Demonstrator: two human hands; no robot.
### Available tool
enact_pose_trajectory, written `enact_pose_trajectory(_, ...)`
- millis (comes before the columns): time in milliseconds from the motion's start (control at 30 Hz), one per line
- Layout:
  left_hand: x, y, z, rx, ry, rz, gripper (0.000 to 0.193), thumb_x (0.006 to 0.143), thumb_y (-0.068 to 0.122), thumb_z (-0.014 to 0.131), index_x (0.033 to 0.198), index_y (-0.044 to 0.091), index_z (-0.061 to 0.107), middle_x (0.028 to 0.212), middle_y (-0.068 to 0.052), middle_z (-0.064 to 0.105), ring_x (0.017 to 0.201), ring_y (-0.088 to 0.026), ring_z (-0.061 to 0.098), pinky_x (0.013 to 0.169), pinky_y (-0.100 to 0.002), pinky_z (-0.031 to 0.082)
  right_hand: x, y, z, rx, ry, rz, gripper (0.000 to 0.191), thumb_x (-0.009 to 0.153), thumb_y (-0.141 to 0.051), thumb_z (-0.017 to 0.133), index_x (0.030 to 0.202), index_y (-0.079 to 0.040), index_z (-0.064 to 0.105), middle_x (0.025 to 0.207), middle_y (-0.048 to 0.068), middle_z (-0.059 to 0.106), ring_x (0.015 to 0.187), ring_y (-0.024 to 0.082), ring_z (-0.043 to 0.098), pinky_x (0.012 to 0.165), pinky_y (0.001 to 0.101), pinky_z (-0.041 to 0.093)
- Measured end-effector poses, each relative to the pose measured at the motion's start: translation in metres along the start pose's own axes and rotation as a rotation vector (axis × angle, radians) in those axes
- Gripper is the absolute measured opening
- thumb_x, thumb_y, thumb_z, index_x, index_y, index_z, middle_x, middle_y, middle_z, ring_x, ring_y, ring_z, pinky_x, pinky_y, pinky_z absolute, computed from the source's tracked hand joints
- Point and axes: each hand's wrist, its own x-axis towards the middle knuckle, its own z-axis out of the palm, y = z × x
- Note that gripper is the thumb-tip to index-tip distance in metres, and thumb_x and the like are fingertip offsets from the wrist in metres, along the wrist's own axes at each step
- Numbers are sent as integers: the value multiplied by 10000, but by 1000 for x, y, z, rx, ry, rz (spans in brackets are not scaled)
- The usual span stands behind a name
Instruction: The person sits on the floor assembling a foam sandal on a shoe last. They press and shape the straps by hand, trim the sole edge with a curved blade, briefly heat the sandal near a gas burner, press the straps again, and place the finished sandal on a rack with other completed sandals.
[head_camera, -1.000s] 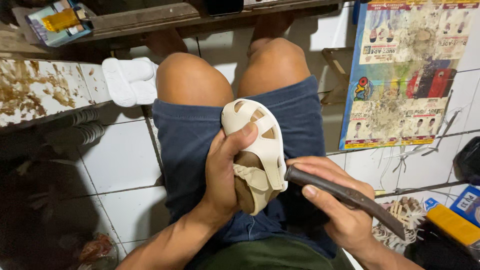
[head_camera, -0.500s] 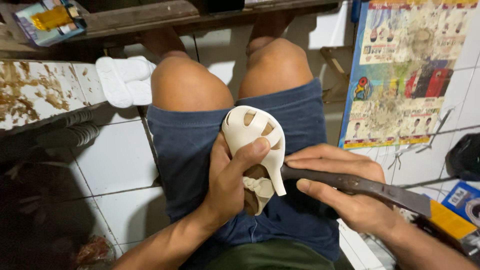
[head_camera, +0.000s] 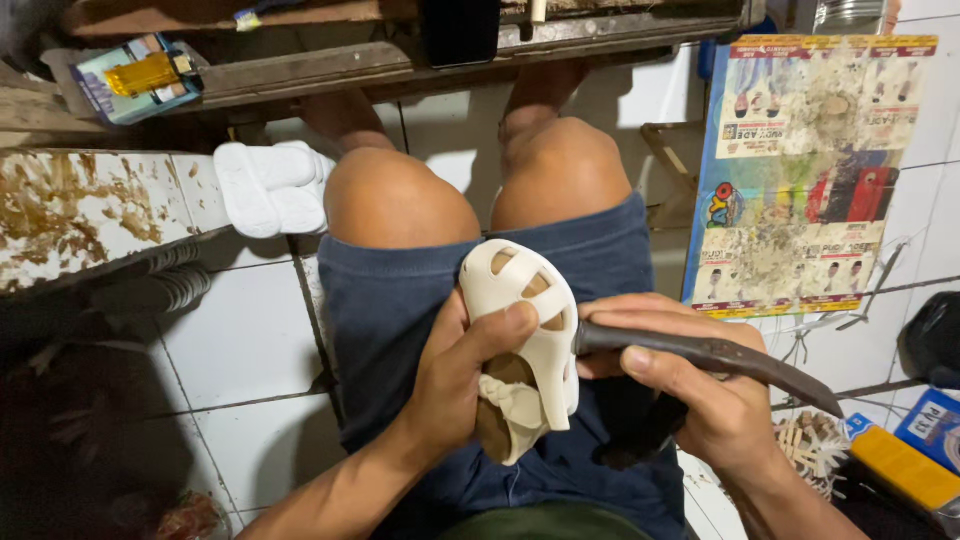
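My left hand (head_camera: 462, 380) grips a small cream sandal (head_camera: 527, 345) held upright over my lap, thumb pressed across its straps. My right hand (head_camera: 690, 385) holds a dark curved tool (head_camera: 715, 355) whose tip touches the sandal's right edge. Both rest above my blue shorts (head_camera: 385, 330), with my bare knees just beyond.
A second white sandal (head_camera: 268, 186) lies on the tiled floor by a stained white board (head_camera: 80, 210). A printed poster (head_camera: 815, 170) leans at the right. A wooden bench (head_camera: 400, 50) crosses the top. Small boxes (head_camera: 905, 465) and cord sit at the lower right.
The sandal has turned slightly in my left hand and sits more upright. My right hand has drawn the tool closer, its tip now against the sandal's side.
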Motion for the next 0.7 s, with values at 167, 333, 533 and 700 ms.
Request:
enact_pose_trajectory(167, -1, 7, -3, 105, -32, -18, 313, 980, 197, 649, 1197, -16, 572, 1006, -107, 669, 863, -160, 672, 766, -302, 571, 9, -3, -8, -278, -143, -128, 355, 812, -72, 678, 1093, 125, 769, 1149, 271, 775, 1015, 321, 763, 925, 379, 588)
enact_pose_trajectory(333, -1, 9, -7, 196, -1, -49, 367, 917, 215, 667, 1211, 24, 558, 1019, -87, 672, 885, -138, 654, 796, -281, 551, 21, -9, -8, -29, -76, 8, 348, 809, -80, 683, 1075, 128, 765, 1110, 279, 762, 939, 353, 783, 877, 424, 640)
enact_pose_trajectory(533, -1, 13, -10, 336, -33, -16, 354, 930, 231, 687, 1190, 38, 543, 1023, -55, 633, 900, -107, 603, 802, -257, 518, 33, -13, -18, -270, -233, -88, 386, 733, -84, 678, 1045, 115, 789, 1120, 280, 788, 1019, 349, 763, 956, 395, 572)
enact_pose_trajectory(700, 0, 14, -5, 445, -68, 6, 381, 911, 219, 715, 1185, 41, 518, 1021, -46, 626, 885, -82, 605, 769, -259, 529, 32, -15, -23, -227, -207, -60, 351, 749, -70, 694, 1035, 111, 782, 1104, 282, 747, 1019, 360, 758, 934, 414, 591)
